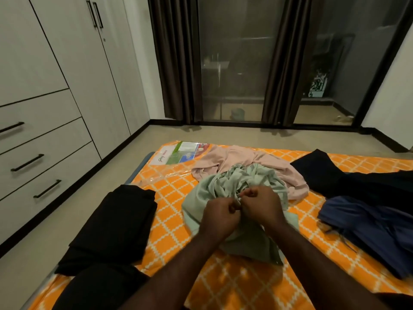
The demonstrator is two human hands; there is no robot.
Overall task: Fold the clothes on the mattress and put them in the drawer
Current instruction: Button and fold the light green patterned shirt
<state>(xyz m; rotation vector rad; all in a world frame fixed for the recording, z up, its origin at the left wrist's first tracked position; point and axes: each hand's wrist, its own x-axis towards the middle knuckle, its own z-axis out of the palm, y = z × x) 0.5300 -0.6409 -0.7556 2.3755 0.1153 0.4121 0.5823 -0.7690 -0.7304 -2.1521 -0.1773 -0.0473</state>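
– Both fists sit knuckle to knuckle at the middle of it all: left hand (pixel 220 217) and right hand (pixel 260 203), fingers curled tight, each pinching a bit of the crumpled pale green cotton garment (pixel 197 199).

– Why so close together?

– I'd say I'm hunting for one edge or seam in the bunch. With both pinches on the same spot I can draw them apart along the hem. Which part I've got, I can't tell; it's buried in my fingers.

– And round you, from the left?

– At ten o'clock, the grey wardrobe drawers with black bar handles (pixel 44 157), all closed, across a strip of floor from the bed. At nine o'clock, a black cloth folded into a flat rectangle (pixel 120 218), lying at the left edge of the orange, white-latticed mattress in its plastic wrap (pixel 234 287). That's the drawer side, handy for carrying over, I reckon. The green one lies dead centre under my hands, where there's room to spread it.

– Beyond it?

– At twelve, a loose pale pink soft top (pixel 234 159), with the green heap overlapping its near edge. At two o'clock, an unfolded black garment (pixel 324 173). At three, a navy blue garment in a rumpled pile (pixel 368 222), just beside the black one.

– How far along, then?

– One looks folded, four not, and nothing in a drawer that I can see.
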